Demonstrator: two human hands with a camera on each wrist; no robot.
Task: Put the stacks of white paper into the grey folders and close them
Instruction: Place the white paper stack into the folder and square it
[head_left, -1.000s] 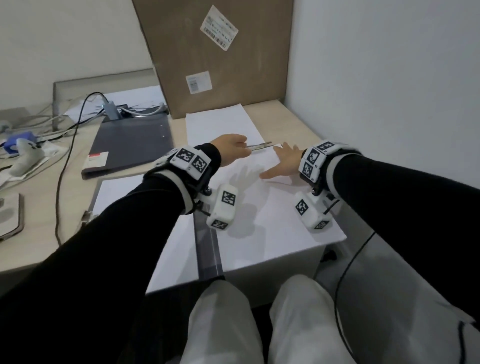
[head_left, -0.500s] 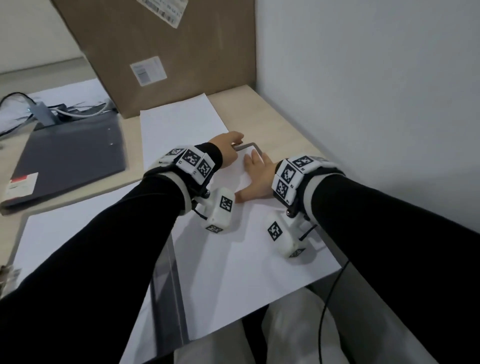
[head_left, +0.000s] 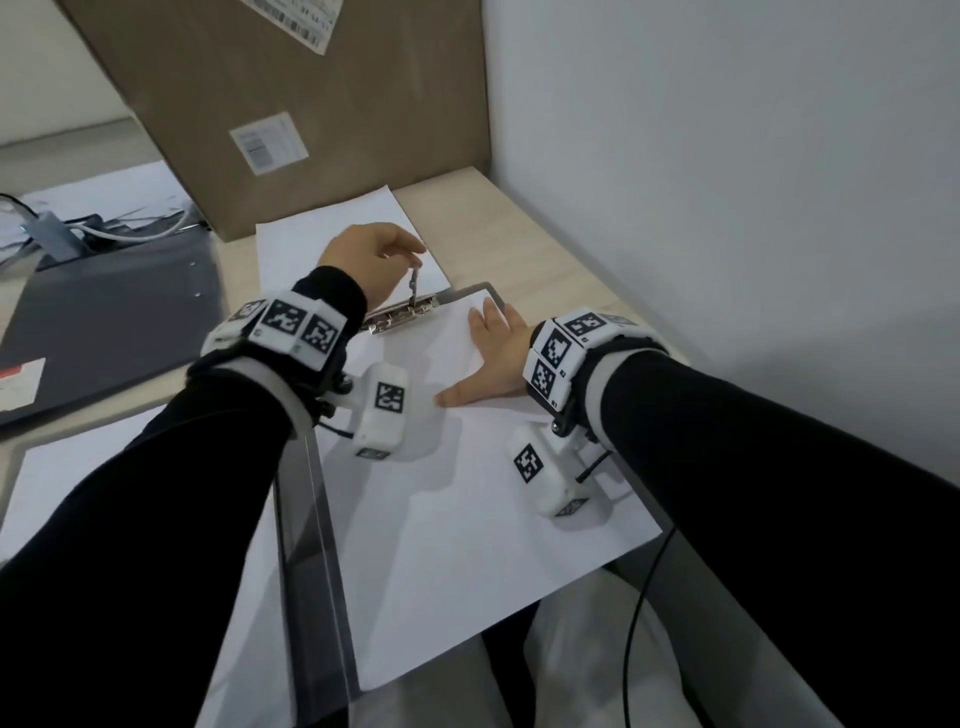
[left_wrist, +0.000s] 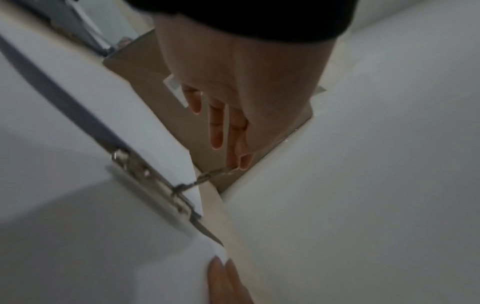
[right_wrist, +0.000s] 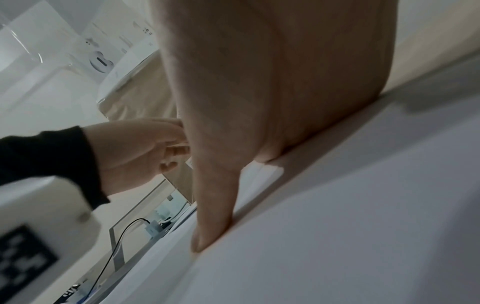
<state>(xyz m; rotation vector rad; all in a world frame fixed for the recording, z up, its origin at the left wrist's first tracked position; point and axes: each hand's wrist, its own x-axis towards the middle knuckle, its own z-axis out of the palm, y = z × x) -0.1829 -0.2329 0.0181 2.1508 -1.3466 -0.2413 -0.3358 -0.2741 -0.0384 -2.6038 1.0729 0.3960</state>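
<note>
Pinching clip lever (head_left: 413, 283): left hand (head_left: 363, 265) | right hand (head_left: 493, 358) flat on white paper (head_left: 467, 519) | folder (head_left: 311, 545) open

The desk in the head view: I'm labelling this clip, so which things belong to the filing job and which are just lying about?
In the job:
- stack of white paper under the flat right hand
- open grey folder
- silver metal clip lever pinched by the left hand
- closed dark grey folder

Lying about:
- brown cardboard box
- cables

Head cam high, facing down; wrist cams v. close, low; shared: clip lever (head_left: 414, 283).
</note>
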